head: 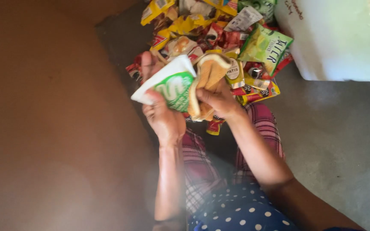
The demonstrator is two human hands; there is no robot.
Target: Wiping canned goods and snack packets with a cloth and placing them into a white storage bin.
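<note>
Head view: a seated person's two bare hands are seen from above, raised over a heap of snack wrappers on a grey floor.
Left hand: the left hand is held up with its back toward the camera; a white and green packet is gripped by it.
Left fingers: they are curled and pressed against the packet's lower edge, with the thumb laid on the green face; fingertips are seen past the packet's far upper corner.
Packet: it is held tilted, one corner pointing up and away, just beside the cloth and touching it along one edge.
Right hand: the right hand is closed around a folded tan cloth.
Right fingers: they are wrapped tightly on the cloth's lower part, so that the upper fold stands free above the knuckles.
Heap: yellow, red and green wrappers are piled beyond both hands, with a light green bag lying on its right side.
Box: a white foam box is set on the floor at the upper right, just beside the heap.
Clothing: red plaid trousers and a blue dotted garment are seen below the forearms.
Wall: a brown surface fills the left side.
</note>
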